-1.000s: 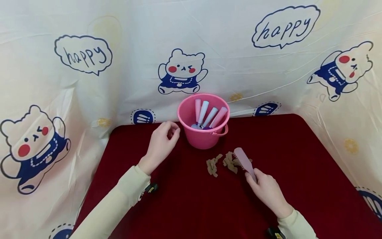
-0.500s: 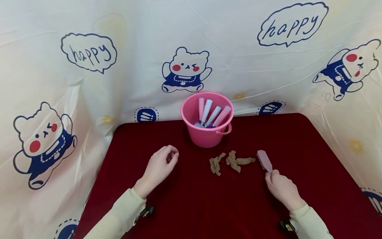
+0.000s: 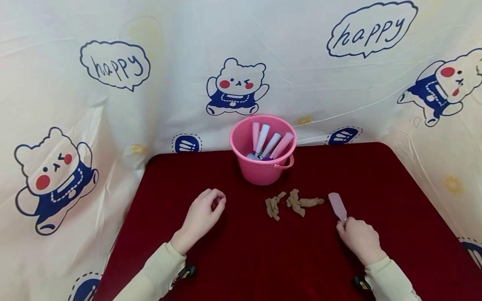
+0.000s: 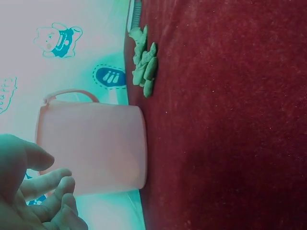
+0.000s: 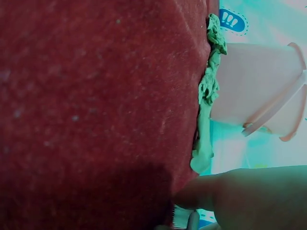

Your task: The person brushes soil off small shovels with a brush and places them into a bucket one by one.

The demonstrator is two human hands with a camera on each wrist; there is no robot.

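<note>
My right hand [image 3: 359, 239] grips a small pale pink brush [image 3: 337, 205] by its handle, bristles towards the left, over the right part of the table. Left of the brush lie brown, clay-like lumps [image 3: 297, 202]; these pieces [image 5: 207, 91] look green in the right wrist view. My left hand [image 3: 199, 217] hangs with fingers loosely curled and nothing in it, left of the lumps. In the left wrist view a gap shows between its thumb and fingers [image 4: 50, 182]. Behind both hands stands a pink bucket [image 3: 260, 172] with several pink and light blue handles [image 3: 269, 144] sticking up.
Dark red cloth [image 3: 263, 259] covers the table. Its far edge meets a white curtain [image 3: 169, 104] printed with bears and the word "happy". The bucket's handle [image 3: 286, 165] hangs down on its right side.
My right hand has moved right with the brush, away from the brown lumps, uncovering the rightmost piece. My left hand has drawn back from beside the bucket towards me.
</note>
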